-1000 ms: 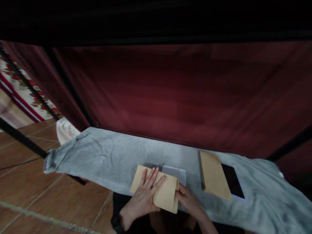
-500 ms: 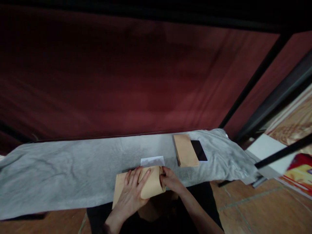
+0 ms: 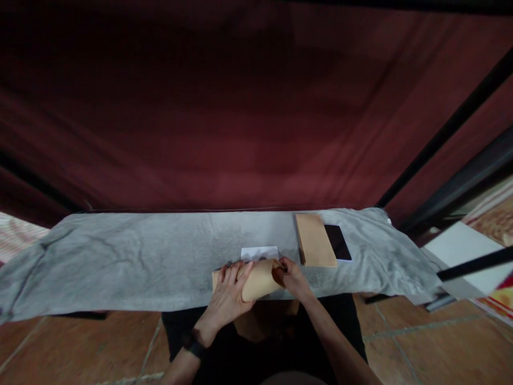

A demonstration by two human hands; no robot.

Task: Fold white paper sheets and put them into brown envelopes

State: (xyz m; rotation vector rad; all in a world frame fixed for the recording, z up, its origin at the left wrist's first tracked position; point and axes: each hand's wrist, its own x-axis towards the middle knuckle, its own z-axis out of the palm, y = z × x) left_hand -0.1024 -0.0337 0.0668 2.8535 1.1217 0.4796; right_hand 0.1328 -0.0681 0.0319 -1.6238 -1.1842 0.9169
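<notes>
A brown paper bag (image 3: 260, 280) lies at the front edge of the cloth-covered table, its right end bulging into a rounded opening. Across its left part rests my left hand (image 3: 230, 289), fingers over the top and thumb pressed along the paper, holding it down. At the open right end, my right hand (image 3: 294, 278) has its fingers closed on the rim, with the fingertips partly hidden in the mouth. Just behind the bag, a white sheet of paper (image 3: 259, 252) sticks out, partly covered by it.
A stack of flat brown paper bags (image 3: 316, 240) sits to the right, overlapping a dark-screened phone or tablet (image 3: 339, 242). Grey cloth (image 3: 140, 256) covers the narrow table. A dark red curtain (image 3: 224, 133) hangs behind, with black frame bars (image 3: 441, 139) at the sides.
The view has shifted, so the table sits slightly higher and further right. The bag's open end looks rounder and wider. Both hands have stayed on the bag.
</notes>
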